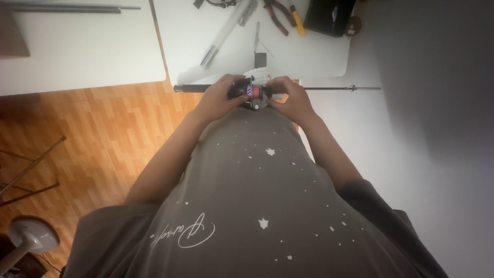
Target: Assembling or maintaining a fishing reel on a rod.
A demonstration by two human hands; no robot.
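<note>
Against my chest, my left hand (218,98) and right hand (290,98) grip a black fishing reel (250,92) mounted on its rod (329,88). Beyond it, red-handled pliers (278,15) and a black box (329,15) lie on the white table (314,56).

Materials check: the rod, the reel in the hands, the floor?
Rod: thin, dark, matte shaft, likely carbon or fibreglass; black grip end looks like foam or rubber. Reel: black glossy body, plastic or coated metal, unclear. Floor: orange-brown planks with grain, wood or laminate.

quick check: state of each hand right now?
Left hand: closed on the fishing reel.
Right hand: closed on the same reel, on the rod.
</note>
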